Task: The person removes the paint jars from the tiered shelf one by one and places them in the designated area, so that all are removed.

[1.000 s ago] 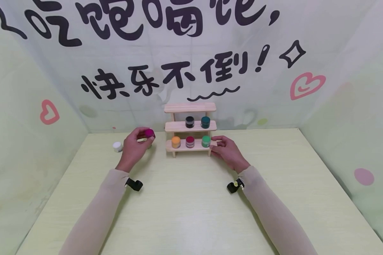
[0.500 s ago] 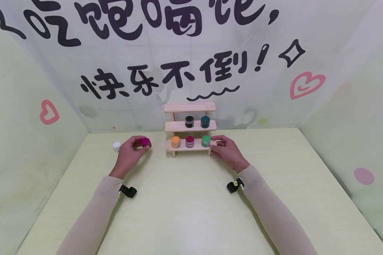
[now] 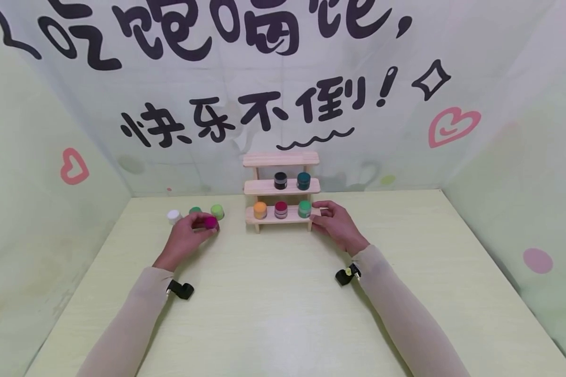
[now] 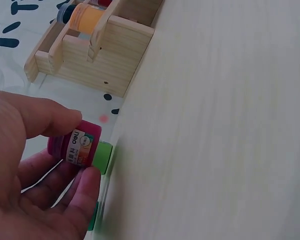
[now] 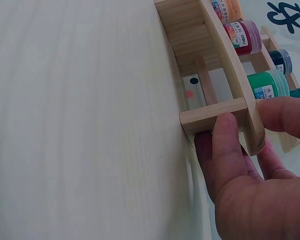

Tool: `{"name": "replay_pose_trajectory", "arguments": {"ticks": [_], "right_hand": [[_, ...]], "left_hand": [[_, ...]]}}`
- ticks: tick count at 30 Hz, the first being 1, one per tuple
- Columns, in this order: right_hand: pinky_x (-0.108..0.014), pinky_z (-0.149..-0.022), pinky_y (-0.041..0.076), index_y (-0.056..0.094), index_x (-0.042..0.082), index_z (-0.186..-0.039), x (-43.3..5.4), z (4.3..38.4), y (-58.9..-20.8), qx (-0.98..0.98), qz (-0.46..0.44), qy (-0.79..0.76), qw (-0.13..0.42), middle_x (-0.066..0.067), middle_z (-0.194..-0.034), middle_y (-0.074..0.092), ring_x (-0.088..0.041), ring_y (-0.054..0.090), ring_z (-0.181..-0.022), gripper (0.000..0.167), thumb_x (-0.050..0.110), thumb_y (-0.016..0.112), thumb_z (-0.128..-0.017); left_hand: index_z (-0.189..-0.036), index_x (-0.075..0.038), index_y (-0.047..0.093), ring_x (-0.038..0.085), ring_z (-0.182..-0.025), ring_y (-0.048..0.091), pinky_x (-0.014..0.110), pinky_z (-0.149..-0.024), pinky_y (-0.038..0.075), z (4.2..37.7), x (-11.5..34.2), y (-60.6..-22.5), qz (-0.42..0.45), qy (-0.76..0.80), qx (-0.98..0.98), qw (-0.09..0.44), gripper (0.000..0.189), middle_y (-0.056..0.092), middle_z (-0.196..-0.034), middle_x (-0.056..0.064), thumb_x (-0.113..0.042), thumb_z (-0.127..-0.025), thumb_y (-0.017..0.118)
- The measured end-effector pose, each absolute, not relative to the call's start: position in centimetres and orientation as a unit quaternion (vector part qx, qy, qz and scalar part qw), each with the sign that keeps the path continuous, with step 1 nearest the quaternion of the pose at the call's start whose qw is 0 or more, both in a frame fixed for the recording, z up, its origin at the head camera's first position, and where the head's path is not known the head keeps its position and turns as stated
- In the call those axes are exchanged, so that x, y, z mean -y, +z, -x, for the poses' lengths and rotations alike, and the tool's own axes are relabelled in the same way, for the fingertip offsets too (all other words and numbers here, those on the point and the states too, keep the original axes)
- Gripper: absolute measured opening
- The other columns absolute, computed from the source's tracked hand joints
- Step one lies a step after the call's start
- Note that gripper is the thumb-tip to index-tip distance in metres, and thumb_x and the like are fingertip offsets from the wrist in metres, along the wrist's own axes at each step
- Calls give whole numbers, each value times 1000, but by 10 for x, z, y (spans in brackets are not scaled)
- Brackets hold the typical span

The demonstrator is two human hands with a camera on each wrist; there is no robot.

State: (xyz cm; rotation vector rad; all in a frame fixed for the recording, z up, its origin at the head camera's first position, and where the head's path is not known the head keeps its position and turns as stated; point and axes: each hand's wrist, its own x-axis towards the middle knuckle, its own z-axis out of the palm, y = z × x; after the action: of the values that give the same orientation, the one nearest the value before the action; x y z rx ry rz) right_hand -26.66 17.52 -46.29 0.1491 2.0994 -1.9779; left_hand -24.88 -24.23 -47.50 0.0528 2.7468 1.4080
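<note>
My left hand point(image 3: 183, 240) pinches a magenta paint jar point(image 4: 82, 146) between thumb and fingers, with its label showing in the left wrist view. Just behind it on the table are a light green jar point(image 3: 217, 211), a dark green jar point(image 3: 195, 210) partly covered by the hand, and a white jar point(image 3: 173, 217). My right hand point(image 3: 336, 224) grips the right end of the three-tier wooden stand point(image 3: 281, 158), thumb near the bottom tier's board and fingers at the side leg. On that tier sit an orange jar point(image 3: 260, 210), a red jar point(image 3: 281, 210) and a green jar point(image 3: 304, 209).
A black jar point(image 3: 280, 180) and a dark teal jar point(image 3: 304, 180) stand on the middle tier. Close behind the stand rises a printed cloth wall point(image 3: 193, 173). The pale table point(image 3: 283, 303) stretches toward me, with cloth walls on both sides.
My left hand has moved back toward me and slightly left with the magenta jar, uncovering the light green and dark green jars. The right hand and the stand have stayed in place.
</note>
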Motion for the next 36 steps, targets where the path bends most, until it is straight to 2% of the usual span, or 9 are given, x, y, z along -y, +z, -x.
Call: {"name": "replay_pose_trajectory", "arguments": {"ticks": [9,23,36], "right_hand": [[-41,-105,59,56,10,-145,-175,265,-463,-722,-49,-679,126,-9,-113,55,-22,60,-105,46,10,71,-101],[-34,-97,63,58,12,-142,-175,267,-466,-721,-55,-679,125,-9,-112,51,-23,58,-102,44,10,72,-101],[-36,-101,61,57,12,-144,-176,268,-465,-718,-52,-682,129,-12,-119,57,-23,64,-108,44,11,71,-102]], "left_hand": [[-136,-7,64,35,-122,65,49,-105,53,248,246,-481,-28,426,-904,39,47,70,-129,19,-25,-96,80],[-139,-6,62,37,-122,65,49,-103,55,245,245,-478,-35,408,-911,51,48,69,-131,21,-25,-97,78],[-145,-9,59,34,-127,61,46,-106,52,248,245,-474,-33,434,-899,55,59,67,-136,17,-40,-98,77]]}}
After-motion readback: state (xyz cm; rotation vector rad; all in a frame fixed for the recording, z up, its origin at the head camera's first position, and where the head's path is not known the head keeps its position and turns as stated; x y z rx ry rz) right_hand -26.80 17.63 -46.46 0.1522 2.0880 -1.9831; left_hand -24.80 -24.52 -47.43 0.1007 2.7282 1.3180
